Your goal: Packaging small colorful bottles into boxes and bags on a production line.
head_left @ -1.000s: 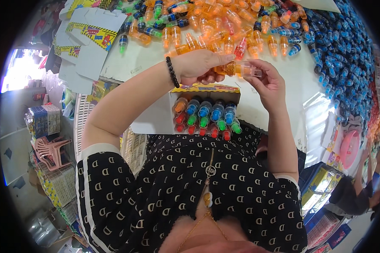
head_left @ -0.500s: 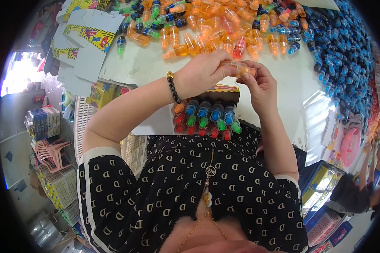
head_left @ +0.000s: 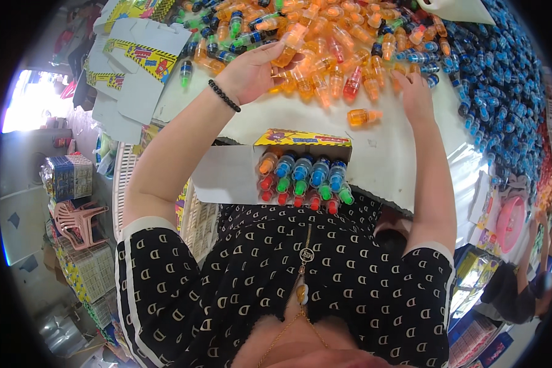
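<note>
My left hand [head_left: 249, 75], a black bead bracelet at its wrist, holds a small orange bottle [head_left: 290, 48] with a clear cap over the near edge of the bottle pile. At the pile's right part, my right hand [head_left: 414, 97] reaches out with its fingers apart, the tips touching or just beside orange bottles [head_left: 395, 81]. A single orange bottle [head_left: 363, 117] lies on its side on the white table between my hands and the box. Close to my body, an open yellow-and-white carton [head_left: 303, 138] holds rows of bottles [head_left: 302, 168] with blue, green, red and orange tops.
A large heap of blue bottles [head_left: 503, 104] covers the table's right side. Flattened cartons [head_left: 126, 76] are stacked at the left. A white plastic container [head_left: 457, 9] sits at the far edge. Left of me are a white crate [head_left: 124, 178] and a pink plastic chair [head_left: 80, 222].
My hands, together over the carton before, have separated. The left has moved to the pile and holds an orange bottle; the right has gone forward and right. One orange bottle now lies on the table.
</note>
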Demonstrator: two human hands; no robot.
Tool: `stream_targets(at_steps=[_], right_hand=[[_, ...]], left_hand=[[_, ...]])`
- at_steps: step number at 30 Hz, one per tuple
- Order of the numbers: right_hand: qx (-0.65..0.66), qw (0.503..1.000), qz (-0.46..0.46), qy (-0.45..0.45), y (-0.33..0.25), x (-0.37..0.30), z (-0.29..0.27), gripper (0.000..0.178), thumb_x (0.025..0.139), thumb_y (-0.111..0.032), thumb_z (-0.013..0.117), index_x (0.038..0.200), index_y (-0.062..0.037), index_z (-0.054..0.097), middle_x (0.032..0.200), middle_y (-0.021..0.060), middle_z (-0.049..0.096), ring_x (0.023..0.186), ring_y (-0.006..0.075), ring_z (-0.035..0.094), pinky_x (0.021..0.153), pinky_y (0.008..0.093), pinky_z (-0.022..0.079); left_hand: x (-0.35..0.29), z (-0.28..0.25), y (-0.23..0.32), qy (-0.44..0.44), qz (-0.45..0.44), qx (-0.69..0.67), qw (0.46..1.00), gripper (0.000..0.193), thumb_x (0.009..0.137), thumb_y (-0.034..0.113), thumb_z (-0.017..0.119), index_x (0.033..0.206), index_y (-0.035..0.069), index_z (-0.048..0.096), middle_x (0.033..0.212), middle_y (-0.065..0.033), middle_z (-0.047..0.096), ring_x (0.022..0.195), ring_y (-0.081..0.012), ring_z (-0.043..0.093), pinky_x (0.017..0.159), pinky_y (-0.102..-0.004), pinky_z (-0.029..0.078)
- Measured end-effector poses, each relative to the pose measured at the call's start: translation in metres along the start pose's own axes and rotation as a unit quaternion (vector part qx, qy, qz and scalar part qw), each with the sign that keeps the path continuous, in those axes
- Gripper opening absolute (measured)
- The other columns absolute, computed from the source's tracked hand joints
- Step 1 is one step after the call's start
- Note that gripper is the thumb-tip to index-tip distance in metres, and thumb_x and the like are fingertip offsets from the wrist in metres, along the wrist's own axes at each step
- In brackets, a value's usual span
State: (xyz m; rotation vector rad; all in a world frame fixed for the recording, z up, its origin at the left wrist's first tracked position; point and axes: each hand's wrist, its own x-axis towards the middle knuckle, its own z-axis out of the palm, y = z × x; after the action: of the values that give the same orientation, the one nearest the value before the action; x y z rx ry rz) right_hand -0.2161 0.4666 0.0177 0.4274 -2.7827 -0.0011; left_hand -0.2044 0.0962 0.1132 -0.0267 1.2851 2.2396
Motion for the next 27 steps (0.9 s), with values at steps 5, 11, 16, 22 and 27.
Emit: stream_targets(at_steps=[5,11,16,22,27], right_hand=[[0.069,0.994,-0.074,0.044,0.005,0.008,-0.012,0.025,0.086,-0.008,0.06,0.11,-0.0055,0.062,0.1,0.0098,0.062,0.087,0.0231,0.06,0.078,0.0322,0.048],[0.569,0.777,0.257,-0.084,-0.034,-0.035,-0.033,0.025,0.09,-0.019,0.06,0.111,-0.0066,0.061,0.083,0.0078,0.063,0.074,0.0224,0.061,0.073,0.0315,0.048],[0.447,0.827,0.273,-0.204,-0.1,-0.041,-0.057,0.028,0.091,-0.022,0.059,0.117,-0.0111,0.058,0.079,0.0115,0.063,0.073,0.0281,0.063,0.071,0.0336,0.05],[0.146,0.97,0.162,-0.104,-0.089,-0.037,-0.05,0.033,0.087,-0.019,0.062,0.119,-0.0205,0.058,0.103,0.0147,0.061,0.087,0.0333,0.062,0.075,0.0397,0.052],[0.04,0.994,0.099,0.019,-0.046,-0.021,-0.021,0.038,0.084,-0.011,0.061,0.12,-0.0228,0.059,0.118,0.0128,0.055,0.098,0.0312,0.06,0.082,0.0404,0.051]], left_hand=[[0.018,-0.014,-0.001,0.015,-0.032,0.088,0.995,0.024,0.091,0.022,0.061,0.11,0.008,0.058,0.112,-0.0054,0.063,0.102,-0.0139,0.058,0.085,-0.0329,0.047],[0.057,-0.033,-0.006,0.027,0.199,0.719,0.666,0.027,0.085,0.014,0.065,0.111,0.012,0.06,0.125,-0.0034,0.057,0.111,-0.0192,0.056,0.093,-0.0361,0.044],[0.083,-0.033,-0.011,-0.043,0.325,0.856,0.4,0.031,0.083,0.016,0.065,0.114,0.015,0.061,0.123,-0.0036,0.059,0.111,-0.022,0.057,0.092,-0.0353,0.045],[0.082,-0.009,-0.002,-0.061,0.325,0.869,0.368,0.03,0.082,0.017,0.066,0.112,0.018,0.064,0.114,-0.0036,0.063,0.107,-0.0215,0.06,0.086,-0.0339,0.049],[0.025,0.035,0.022,0.0,0.147,0.608,0.78,0.018,0.084,0.021,0.069,0.099,0.012,0.067,0.091,-0.0001,0.067,0.086,-0.0127,0.064,0.075,-0.0281,0.051]])
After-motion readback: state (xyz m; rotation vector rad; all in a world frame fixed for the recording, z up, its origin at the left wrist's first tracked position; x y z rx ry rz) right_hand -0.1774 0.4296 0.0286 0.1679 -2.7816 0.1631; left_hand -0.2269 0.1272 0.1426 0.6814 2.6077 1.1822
